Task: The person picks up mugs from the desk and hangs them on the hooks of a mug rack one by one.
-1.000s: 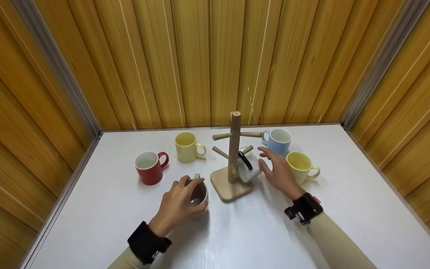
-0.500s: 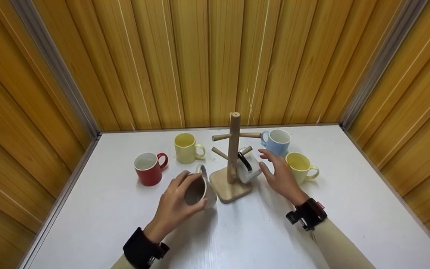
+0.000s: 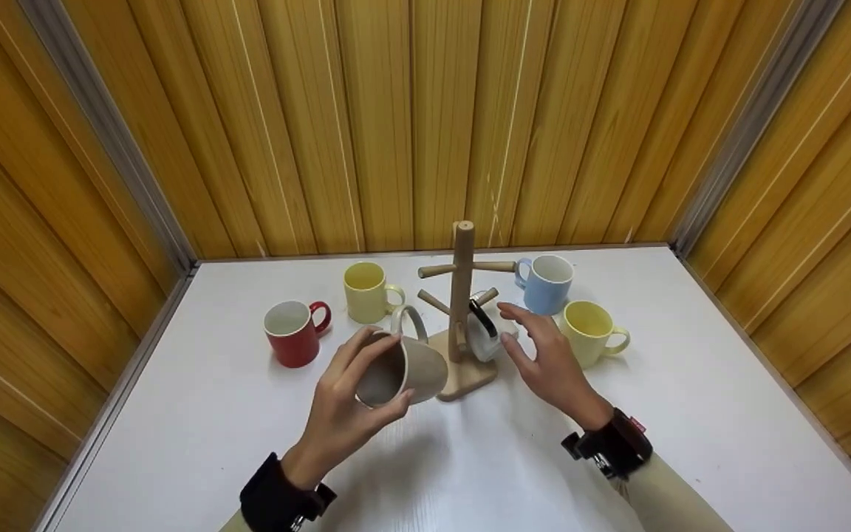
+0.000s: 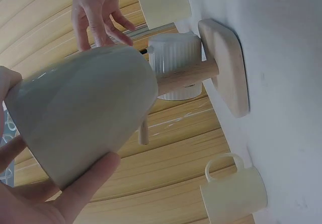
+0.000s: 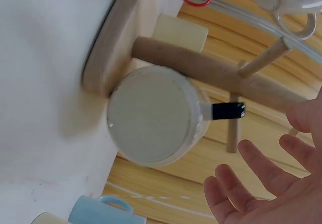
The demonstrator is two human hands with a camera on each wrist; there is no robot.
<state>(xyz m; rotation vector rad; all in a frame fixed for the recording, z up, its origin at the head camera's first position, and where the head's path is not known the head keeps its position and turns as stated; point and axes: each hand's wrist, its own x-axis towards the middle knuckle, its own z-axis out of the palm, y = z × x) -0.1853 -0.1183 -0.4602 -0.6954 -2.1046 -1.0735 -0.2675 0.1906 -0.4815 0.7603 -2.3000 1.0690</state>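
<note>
My left hand [image 3: 344, 391] grips a light grey mug [image 3: 425, 369] around its rim, thumb below and fingers above. The mug is tilted on its side off the table, its mouth toward the palm and its handle up. Just right of it stands a wooden mug tree [image 3: 462, 295]. A white ribbed mug [image 4: 176, 58] with a black-topped handle [image 5: 226, 111] hangs low on the tree's right side. Beside that mug my right hand [image 3: 551, 362] hovers with relaxed, spread fingers, holding nothing; the right wrist view shows a gap between fingers and mug.
A red mug [image 3: 294, 336] and a yellow mug [image 3: 366, 295] stand left of the tree. On the right are a blue mug [image 3: 546, 288] and another yellow mug [image 3: 584, 336]. Bare wooden pegs [image 3: 436, 271] stick out from the post. Wood-patterned walls enclose the white table [image 3: 174, 414].
The left hand has lifted the grey mug off the table, tipped it onto its side and brought it right toward the tree. The right hand has shifted slightly left.
</note>
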